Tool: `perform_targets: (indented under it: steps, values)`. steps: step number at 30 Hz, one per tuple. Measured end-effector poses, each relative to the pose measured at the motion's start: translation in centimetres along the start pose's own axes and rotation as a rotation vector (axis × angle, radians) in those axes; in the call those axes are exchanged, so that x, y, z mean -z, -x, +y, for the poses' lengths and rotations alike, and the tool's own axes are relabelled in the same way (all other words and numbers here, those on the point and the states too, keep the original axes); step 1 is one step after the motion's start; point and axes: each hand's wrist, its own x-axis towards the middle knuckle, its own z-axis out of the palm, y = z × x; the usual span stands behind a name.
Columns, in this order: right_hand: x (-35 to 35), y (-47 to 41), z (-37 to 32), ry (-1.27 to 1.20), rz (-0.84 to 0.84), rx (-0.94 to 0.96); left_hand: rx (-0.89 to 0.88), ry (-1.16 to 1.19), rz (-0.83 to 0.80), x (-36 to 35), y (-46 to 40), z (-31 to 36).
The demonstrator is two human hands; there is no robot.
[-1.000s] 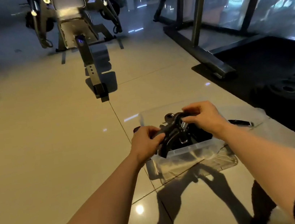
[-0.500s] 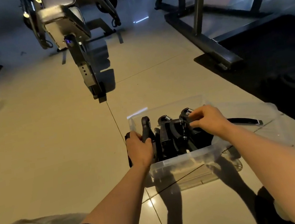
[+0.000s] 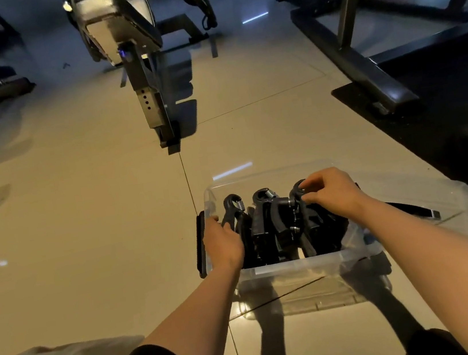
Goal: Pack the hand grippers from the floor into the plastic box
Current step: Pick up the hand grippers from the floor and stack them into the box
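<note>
Both hands work among the hand grippers [image 3: 275, 225] standing packed in the plastic box [image 3: 293, 268].

The right hand [image 3: 331, 192] pinches the looped top of the gripper nearest the box's right wall, thumb and fingertips curled round it. The left hand [image 3: 222, 240] sits at the box's left wall with its fingers curled about the handle of the leftmost gripper, though the view is too dim to be sure how firmly it grips. The grippers are black, with metal coil springs at the top, upright in a row, handles down. The box is clear and low-walled, resting on the pale tiled floor [image 3: 96, 211]; a dark flap [image 3: 201, 246] hangs off its left side, and what looks like its clear lid [image 3: 415, 191] lies against its right side. Beyond the box stands a bench [image 3: 129, 41], well apart, with open tiles between.
</note>
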Motion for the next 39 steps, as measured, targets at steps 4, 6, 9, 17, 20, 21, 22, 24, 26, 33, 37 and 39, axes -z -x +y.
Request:
perform_targets:
  steps: [4,6,9,17,20,21,22,24,26,33,37,39]
  values:
    - [-0.2,-0.5,-0.1,0.016,-0.028,0.013,-0.096,-0.250,-0.101,-0.5,-0.7,-0.3]
    - [-0.1,-0.5,0.1,0.016,-0.034,0.012,-0.209,-0.394,-0.150,-1.0,-0.6,-1.5]
    - [0.0,-0.5,0.7,0.020,-0.029,0.000,-0.293,-0.527,-0.184,-1.6,-0.5,-2.6]
    - [0.0,0.3,2.0,0.061,-0.063,-0.026,-0.311,-0.501,-0.311,-0.6,-1.0,-2.6]
    - [0.0,0.4,1.8,0.047,-0.054,-0.024,-0.344,-0.413,-0.284,-0.4,-1.0,-3.0]
    - [0.0,0.4,1.7,0.041,-0.048,-0.022,-0.362,-0.399,-0.274,-0.3,-0.8,-3.1]
    - [-0.1,0.4,1.5,0.036,-0.045,-0.020,-0.384,-0.402,-0.249,-0.2,-0.5,-3.1]
    - [-0.4,0.5,1.2,0.022,-0.051,-0.014,-0.427,-0.484,-0.162,0.2,0.0,-3.1]
    - [-0.7,0.6,1.0,0.011,-0.057,-0.011,-0.458,-0.672,-0.005,1.0,0.3,-2.7]
    - [-2.2,0.5,0.7,-0.038,-0.081,-0.028,-0.307,-0.744,0.037,2.5,-0.7,-3.5]
    - [-3.1,-0.3,-0.2,-0.046,-0.079,-0.011,-0.276,-0.647,-0.025,2.6,-0.6,-3.9]
    - [-3.6,-0.7,-0.9,-0.053,-0.079,0.011,-0.265,-0.745,-0.068,2.4,-1.0,-3.7]
